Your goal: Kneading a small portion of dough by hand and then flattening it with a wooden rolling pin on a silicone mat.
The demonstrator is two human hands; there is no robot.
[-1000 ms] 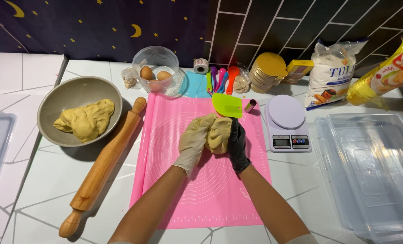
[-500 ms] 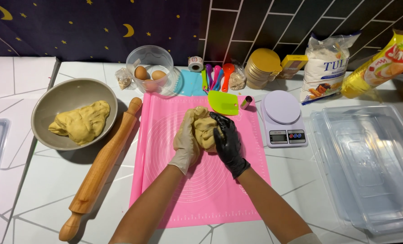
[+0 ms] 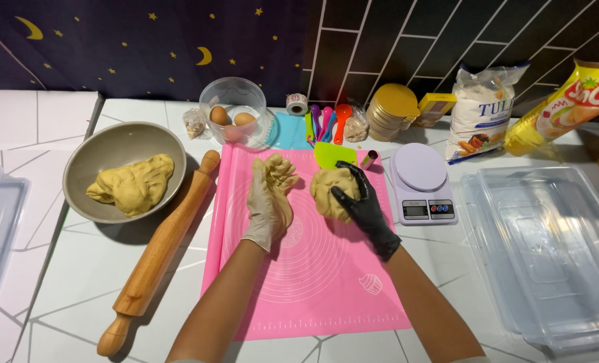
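Observation:
My left hand [image 3: 270, 202], in a pale glove smeared with dough, is raised over the pink silicone mat [image 3: 313, 282] with a small piece of yellow dough [image 3: 277, 168] in its fingers. My right hand [image 3: 363, 210], in a black glove, grips a larger ball of dough [image 3: 331, 190] just above the mat. The two hands are a little apart. A grey bowl [image 3: 91, 156] at the left holds more yellow dough [image 3: 133, 185].
A wooden rolling pin [image 3: 159, 250] lies along the mat's left edge. A white kitchen scale [image 3: 420, 185] stands to the right, then clear plastic trays [image 3: 548, 249]. At the back are a clear bowl with eggs [image 3: 235, 119], coloured spoons [image 3: 326, 121], a green scraper [image 3: 333, 154] and flour bags [image 3: 484, 114].
The hands were pressed together around one lump of dough. Now they have pulled apart, the dough split into a small piece at the left and a larger ball at the right.

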